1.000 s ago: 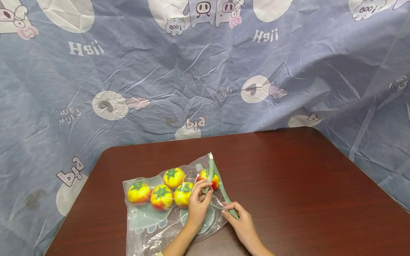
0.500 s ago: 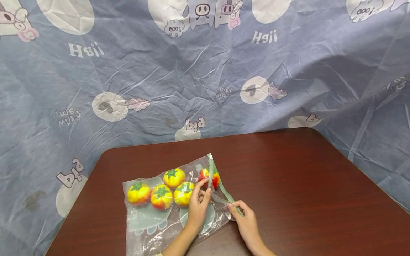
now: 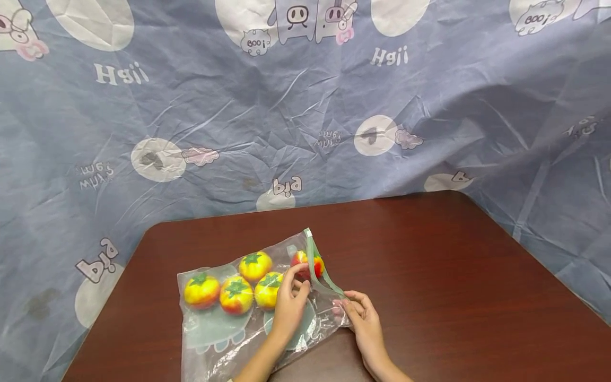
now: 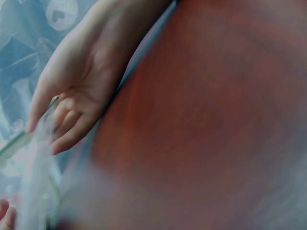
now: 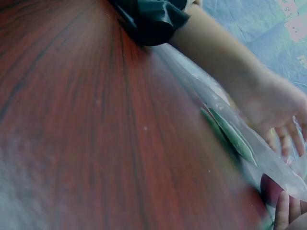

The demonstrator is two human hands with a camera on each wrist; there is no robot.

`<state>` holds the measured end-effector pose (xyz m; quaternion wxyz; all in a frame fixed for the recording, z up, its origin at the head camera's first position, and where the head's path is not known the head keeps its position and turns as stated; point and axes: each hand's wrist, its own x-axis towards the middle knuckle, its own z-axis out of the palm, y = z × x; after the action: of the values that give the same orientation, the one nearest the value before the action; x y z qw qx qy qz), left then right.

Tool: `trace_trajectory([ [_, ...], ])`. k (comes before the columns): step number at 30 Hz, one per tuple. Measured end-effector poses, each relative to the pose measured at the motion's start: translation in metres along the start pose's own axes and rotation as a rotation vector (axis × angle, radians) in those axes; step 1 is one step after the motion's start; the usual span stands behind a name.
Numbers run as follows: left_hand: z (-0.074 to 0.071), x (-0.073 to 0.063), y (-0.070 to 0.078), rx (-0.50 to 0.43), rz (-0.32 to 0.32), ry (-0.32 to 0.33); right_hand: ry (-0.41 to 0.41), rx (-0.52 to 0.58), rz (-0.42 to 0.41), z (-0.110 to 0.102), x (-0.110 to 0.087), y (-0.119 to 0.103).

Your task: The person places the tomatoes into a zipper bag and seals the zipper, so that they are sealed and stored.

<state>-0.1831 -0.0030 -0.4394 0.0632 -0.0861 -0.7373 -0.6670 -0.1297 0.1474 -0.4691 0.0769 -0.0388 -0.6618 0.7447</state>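
A clear plastic slider bag [image 3: 205,363] with a green closure strip [image 3: 311,254] lies at the table's near left. Inside it, several yellow-and-red tomatoes [image 3: 237,295] with green leafy tops sit toward the far edge. One redder tomato [image 3: 299,258] is close to the mouth, overlapped by the strip. My left hand [image 3: 288,307] rests over the bag by the strip, index finger and thumb apart. At the strip's near end, my right hand [image 3: 367,326] pinches the bag's edge between thumb and fingers. In the left wrist view, that right hand [image 4: 91,62] appears with the strip at its fingertips.
The dark red-brown table [image 3: 429,276] extends to the right and behind the bag. A wrinkled blue-grey printed cloth [image 3: 267,116] hangs behind it. A white slider [image 3: 308,232] sits at the strip's far end.
My right hand has shifted right and slightly up along the strip, drawing the near corner of the bag outward. The left index finger and thumb have spread apart beside the strip.
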Motion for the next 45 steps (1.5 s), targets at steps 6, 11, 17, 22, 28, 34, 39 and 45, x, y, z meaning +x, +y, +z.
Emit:
trace_trajectory([
  [6, -0.02, 0.015, 0.027, 0.186, 0.063, -0.099, -0.02, -0.011, -0.04, 0.004, 0.002, 0.002],
  [11, -0.03, 0.036, 0.045, 0.481, 0.187, -0.2, 0.006, -0.059, -0.058, 0.003, 0.004, 0.002],
  [17, -0.035, 0.067, 0.056, 0.594, 0.203, -0.224, 0.035, -0.105, -0.067, 0.001, 0.003, 0.001],
  [22, -0.036, 0.091, 0.052, 0.643, 0.147, -0.255, 0.042, -0.138, -0.046, 0.001, 0.003, 0.001],
  [28, -0.032, 0.114, 0.038, 0.695, 0.096, -0.32, 0.044, -0.117, -0.023, 0.001, 0.003, 0.002],
  [34, -0.028, 0.133, 0.024, 0.72, 0.079, -0.465, 0.05, -0.122, -0.009, 0.002, 0.004, 0.002],
  [39, -0.032, 0.142, 0.01, 0.612, 0.095, -0.597, 0.039, -0.115, 0.012, 0.003, 0.004, 0.002],
  [45, -0.036, 0.147, 0.0, 0.399, 0.067, -0.679, 0.018, -0.068, 0.01, 0.002, 0.004, 0.001],
])
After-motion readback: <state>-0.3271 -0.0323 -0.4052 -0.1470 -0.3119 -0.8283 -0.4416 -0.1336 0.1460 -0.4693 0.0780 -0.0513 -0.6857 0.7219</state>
